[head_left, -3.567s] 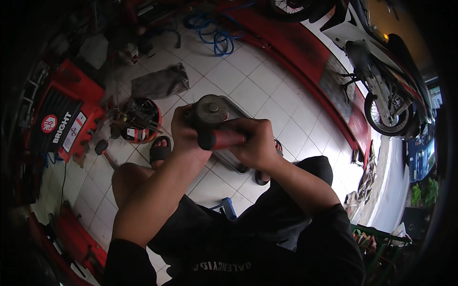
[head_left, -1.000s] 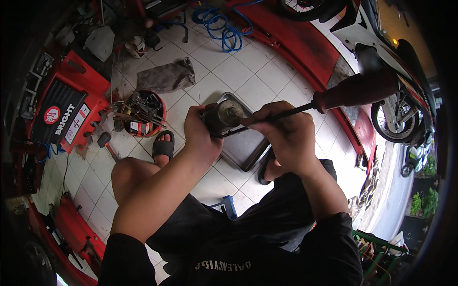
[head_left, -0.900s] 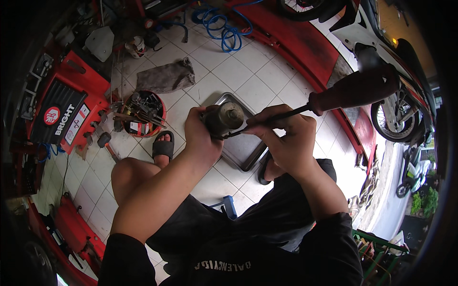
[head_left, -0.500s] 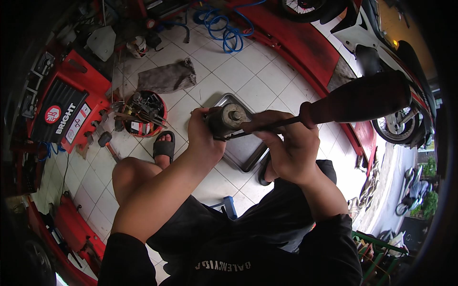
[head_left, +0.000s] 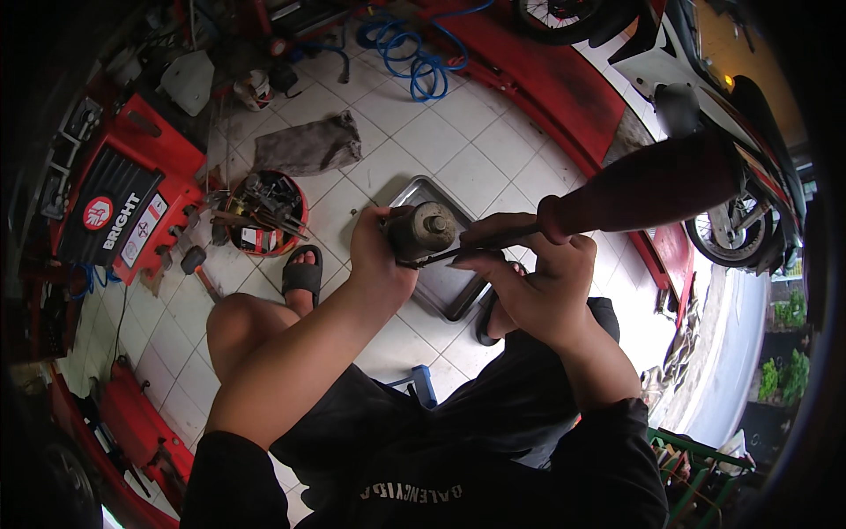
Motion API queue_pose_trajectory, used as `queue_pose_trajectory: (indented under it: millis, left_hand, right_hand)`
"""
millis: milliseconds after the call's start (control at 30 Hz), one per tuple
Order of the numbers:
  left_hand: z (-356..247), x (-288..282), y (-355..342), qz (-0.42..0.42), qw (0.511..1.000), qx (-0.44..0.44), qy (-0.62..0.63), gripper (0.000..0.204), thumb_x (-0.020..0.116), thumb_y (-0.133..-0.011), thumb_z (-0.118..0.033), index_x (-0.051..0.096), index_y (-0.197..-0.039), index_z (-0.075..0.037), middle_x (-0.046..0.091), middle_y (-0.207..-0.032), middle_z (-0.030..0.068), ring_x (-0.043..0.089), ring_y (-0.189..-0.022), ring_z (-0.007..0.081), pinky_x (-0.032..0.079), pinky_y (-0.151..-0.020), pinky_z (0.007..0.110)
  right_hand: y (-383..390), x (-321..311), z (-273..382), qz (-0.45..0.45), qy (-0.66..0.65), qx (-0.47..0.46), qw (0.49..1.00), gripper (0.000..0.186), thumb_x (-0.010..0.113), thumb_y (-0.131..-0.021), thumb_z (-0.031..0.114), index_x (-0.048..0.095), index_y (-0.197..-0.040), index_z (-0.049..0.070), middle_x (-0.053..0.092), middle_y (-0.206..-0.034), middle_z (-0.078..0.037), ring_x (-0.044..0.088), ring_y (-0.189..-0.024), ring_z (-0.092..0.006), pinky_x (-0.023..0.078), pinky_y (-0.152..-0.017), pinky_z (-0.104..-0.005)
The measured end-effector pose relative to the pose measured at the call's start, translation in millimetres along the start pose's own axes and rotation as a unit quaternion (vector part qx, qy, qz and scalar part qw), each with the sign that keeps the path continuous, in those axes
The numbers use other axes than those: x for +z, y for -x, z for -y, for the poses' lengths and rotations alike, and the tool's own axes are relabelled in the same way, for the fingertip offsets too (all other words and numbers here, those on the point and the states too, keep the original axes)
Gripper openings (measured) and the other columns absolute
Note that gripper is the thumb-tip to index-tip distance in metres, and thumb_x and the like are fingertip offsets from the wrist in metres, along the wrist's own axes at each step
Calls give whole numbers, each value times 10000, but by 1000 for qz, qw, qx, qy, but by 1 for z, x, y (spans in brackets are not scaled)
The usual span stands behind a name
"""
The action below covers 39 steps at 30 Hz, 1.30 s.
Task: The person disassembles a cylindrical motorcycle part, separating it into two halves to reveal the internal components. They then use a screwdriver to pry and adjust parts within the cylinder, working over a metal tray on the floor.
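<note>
A worn metal cylinder with a short stud on its round end face, which looks like a small motor, is gripped in my left hand. My right hand pinches the shank of a large screwdriver, whose dark red handle points up to the right. Its shank slants down leftward to the lower side of the motor, where the tip lies close to my left fingers; whether it touches is unclear. Beneath both hands, a shallow metal tray rests on the tiled floor.
A red bowl full of tools and parts stands left of the tray, with a grey rag beyond. Further left are a red machine and a hammer. A blue hose, a red ramp and a motorcycle lie beyond and right.
The motor has come slightly nearer to me. The screwdriver handle has shifted a little to the left, and my right fingers have opened slightly around the shank.
</note>
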<state>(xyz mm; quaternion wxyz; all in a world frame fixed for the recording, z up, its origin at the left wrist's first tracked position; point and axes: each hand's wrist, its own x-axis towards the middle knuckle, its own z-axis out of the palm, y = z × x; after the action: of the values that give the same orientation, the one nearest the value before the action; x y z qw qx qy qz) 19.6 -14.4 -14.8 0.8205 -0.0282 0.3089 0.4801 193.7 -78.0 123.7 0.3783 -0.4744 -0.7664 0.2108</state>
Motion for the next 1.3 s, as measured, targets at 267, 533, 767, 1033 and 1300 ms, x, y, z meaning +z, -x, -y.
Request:
queue_pose_trajectory:
  millis: [267,533,767,1033,1300]
  left_hand:
    - [5,5,2,-26,1000,-4,-2,380,471,-915,-291,622,-1110,-1,674,-1063,149,650,-1047,295,498,-967,439]
    - [2,-3,-2,-15,1000,-14,-13,378,489,-912,-318,629,-1092,-17,680,-1098,136,658,-1052,293,500,-979,449]
    - [3,7,6,-10,1000,-6,-4,262,499,-907,-272,593,-1053,-75,670,-1047,96,681,-1009,256,526,-946,401]
    - [4,0,4,6,999,-14,-42,383,480,-915,-327,632,-1095,-26,674,-1053,133,653,-1021,286,501,-947,463]
    - [3,5,6,-31,999,-7,-20,383,472,-919,-322,630,-1101,-24,671,-1059,137,655,-979,291,504,-930,468]
  right_hand:
    - [-4,5,5,-18,-111,-17,994,459,661,-888,-14,555,-1333,-52,690,-1204,-216,713,-1093,-335,566,-925,-425]
    - [-1,-11,10,34,37,30,998,362,707,-857,-37,624,-1208,-61,742,-1101,-201,742,-1000,-302,575,-911,-389]
    - [-4,-7,6,4,-65,-35,997,243,612,-874,-105,661,-1109,-67,739,-1086,-210,748,-970,-302,590,-850,-358]
    - [0,0,9,-10,-51,-3,999,403,807,-823,23,631,-1178,-52,705,-1140,-175,709,-1049,-274,560,-888,-372]
    - [0,-7,8,58,-61,4,996,501,682,-878,-66,522,-1352,-65,703,-1187,-192,703,-1110,-291,561,-942,-418]
